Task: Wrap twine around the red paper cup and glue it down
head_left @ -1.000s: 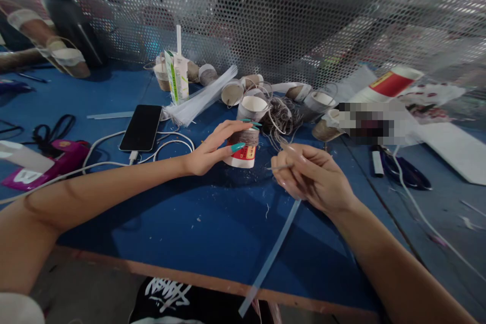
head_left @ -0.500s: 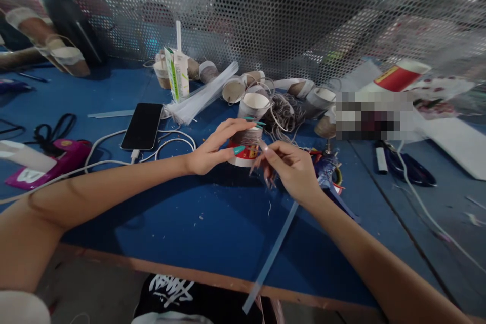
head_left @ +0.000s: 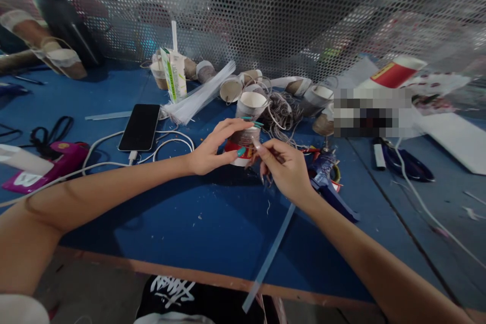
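Note:
A red and white cup (head_left: pixel 240 160) with grey cord wound round its upper part stands on the blue table. My left hand (head_left: pixel 214 149) grips it from the left, fingers over the top and thumb on the near side. At the cup's right side is my right hand (head_left: pixel 283 164), thumb and index finger pinched together close to the cord. What lies between those fingertips is too small to make out. Below my right hand, a clear flat strip (head_left: pixel 269 258) runs down over the table's front edge.
A phone (head_left: pixel 139 127) with a white cable and a magenta glue gun (head_left: pixel 56 164) lie on the left. Behind the cup are a carton (head_left: pixel 174 76), white strips (head_left: pixel 201 93), several cups and tangled grey cord (head_left: pixel 281 111). To the right are a blue glue gun (head_left: pixel 328 182) and scissors (head_left: pixel 410 162).
My right hand has moved slightly left and up along the cup, its pinch now nearer the cord. My left hand stays round the cup. The whole view has shifted a little.

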{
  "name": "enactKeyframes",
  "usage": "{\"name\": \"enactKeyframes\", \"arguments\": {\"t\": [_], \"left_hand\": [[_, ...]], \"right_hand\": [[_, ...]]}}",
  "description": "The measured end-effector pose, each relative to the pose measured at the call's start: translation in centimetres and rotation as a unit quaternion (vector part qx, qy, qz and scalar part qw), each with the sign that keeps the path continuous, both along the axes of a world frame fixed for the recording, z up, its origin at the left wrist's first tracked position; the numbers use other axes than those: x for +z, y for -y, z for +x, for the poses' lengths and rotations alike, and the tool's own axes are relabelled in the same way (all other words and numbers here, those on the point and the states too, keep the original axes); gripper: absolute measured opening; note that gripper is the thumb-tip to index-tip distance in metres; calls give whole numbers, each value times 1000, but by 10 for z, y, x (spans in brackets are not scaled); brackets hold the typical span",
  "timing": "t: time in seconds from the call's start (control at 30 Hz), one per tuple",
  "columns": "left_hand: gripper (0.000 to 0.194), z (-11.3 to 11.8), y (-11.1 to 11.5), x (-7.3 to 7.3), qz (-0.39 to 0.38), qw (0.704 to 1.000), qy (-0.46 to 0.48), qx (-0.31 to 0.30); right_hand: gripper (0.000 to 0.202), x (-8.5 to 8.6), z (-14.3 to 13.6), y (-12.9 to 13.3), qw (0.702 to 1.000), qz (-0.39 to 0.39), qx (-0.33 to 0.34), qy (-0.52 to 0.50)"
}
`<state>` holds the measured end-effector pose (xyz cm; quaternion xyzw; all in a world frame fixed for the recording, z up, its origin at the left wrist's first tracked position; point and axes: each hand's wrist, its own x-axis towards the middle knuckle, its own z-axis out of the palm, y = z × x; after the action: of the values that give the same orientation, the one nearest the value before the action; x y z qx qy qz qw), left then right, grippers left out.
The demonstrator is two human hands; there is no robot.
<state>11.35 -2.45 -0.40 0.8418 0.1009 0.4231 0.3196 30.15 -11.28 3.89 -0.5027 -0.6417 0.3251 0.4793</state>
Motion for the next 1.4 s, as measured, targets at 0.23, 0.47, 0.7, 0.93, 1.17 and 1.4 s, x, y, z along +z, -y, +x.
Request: {"name": "enactKeyframes", "arguments": {"t": [0.23, 0.47, 0.7, 0.93, 1.17, 1.4], "left_hand": [[50, 1, 1, 0, 8, 1000, 12, -4], [55, 1, 2, 2, -1, 1000, -6, 2], [51, 1, 2, 0, 3, 1000, -1, 10], [53, 0, 0, 0, 5, 1000, 3, -6], [50, 1, 1, 0, 9, 1000, 4, -1], [53, -1, 2, 1, -6, 999, 16, -28]], "right_hand": [[43, -5, 2, -1, 1000, 1, -6, 5], [43, -3, -1, 0, 1000, 1, -3, 3], [42, -4, 0, -1, 1000, 8, -4, 4], [41, -3, -1, 0, 1000, -2, -6, -1], [43, -4, 0, 0, 1000, -6, -9, 5], [46, -6, 2, -2, 1000, -10, -12, 10]]}}
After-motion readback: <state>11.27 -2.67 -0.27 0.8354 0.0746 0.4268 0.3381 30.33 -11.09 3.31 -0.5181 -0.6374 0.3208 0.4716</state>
